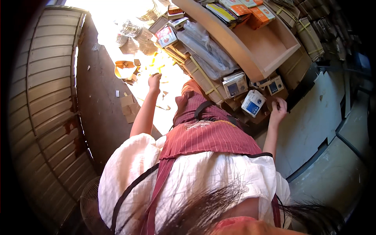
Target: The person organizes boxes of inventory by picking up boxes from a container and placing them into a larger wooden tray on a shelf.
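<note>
My left hand (154, 81) is raised over the brightly lit floor on the left, its fingers closed; whatever they may hold does not show. On the other side, my right hand (278, 108) has loosely bent fingers, slightly apart, and nothing visible in them. Nearest to it is a white and blue small box (253, 103), tilted at the edge of the stacked cartons, with a slight gap to the hand. Behind that lie a stack of small white boxes with dark blue panels (235, 85) and another small box (275, 85).
A wooden drawer-like tray (260, 51) holds orange and white boxes (260, 16). Plastic-wrapped goods (205, 49) lie on strapped cartons (203, 76). Torn cardboard (129, 107) and an orange-edged container (124, 69) are on the floor. A slatted shutter (51, 78) stands left, beside a fan (89, 201).
</note>
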`<act>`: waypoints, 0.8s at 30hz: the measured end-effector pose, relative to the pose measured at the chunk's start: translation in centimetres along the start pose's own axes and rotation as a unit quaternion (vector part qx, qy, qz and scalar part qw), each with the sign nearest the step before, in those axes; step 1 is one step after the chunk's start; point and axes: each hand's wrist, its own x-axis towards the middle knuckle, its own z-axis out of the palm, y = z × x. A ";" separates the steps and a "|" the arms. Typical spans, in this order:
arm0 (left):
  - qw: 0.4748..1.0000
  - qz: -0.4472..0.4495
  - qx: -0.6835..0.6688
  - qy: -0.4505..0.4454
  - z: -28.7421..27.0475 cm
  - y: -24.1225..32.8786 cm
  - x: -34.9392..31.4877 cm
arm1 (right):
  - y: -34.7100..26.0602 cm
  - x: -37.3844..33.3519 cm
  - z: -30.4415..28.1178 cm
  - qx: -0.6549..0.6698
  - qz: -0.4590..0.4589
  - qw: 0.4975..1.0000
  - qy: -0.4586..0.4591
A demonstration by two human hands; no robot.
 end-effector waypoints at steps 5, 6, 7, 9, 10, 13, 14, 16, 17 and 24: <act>0.988 -0.105 -0.098 -0.058 5.4 7.7 13.8 | -9.7 1.5 1.6 0.075 0.130 0.976 0.161; 0.982 -0.136 -0.105 -0.080 6.1 8.3 14.8 | -12.7 1.2 2.7 0.103 0.161 0.965 0.180; 0.973 -0.125 -0.126 -0.145 6.1 7.4 15.9 | -15.0 1.3 4.0 0.103 0.177 0.965 0.163; 0.969 -0.092 -0.114 -0.199 6.8 7.7 18.2 | -17.9 1.2 7.4 0.074 0.131 0.986 0.074; 0.963 -0.083 -0.128 -0.224 7.6 7.5 18.4 | -19.6 1.1 9.1 0.012 0.078 0.997 0.022; 0.972 -0.008 0.037 -0.230 4.9 10.0 17.6 | -23.5 2.8 13.2 -0.113 -0.021 0.989 -0.090; 0.974 0.043 0.151 -0.162 4.7 10.3 18.7 | -23.9 3.4 14.3 -0.168 -0.081 0.978 -0.091; 0.920 0.139 0.366 -0.015 4.9 10.9 21.1 | -25.6 4.7 15.8 -0.178 -0.071 0.979 -0.076; 0.921 0.187 0.338 0.042 5.5 13.1 21.4 | -26.2 5.1 16.3 -0.165 -0.048 0.983 -0.061; 0.974 -0.076 0.061 -0.203 13.1 18.7 32.8 | -30.8 10.8 18.4 -0.102 -0.072 0.988 -0.090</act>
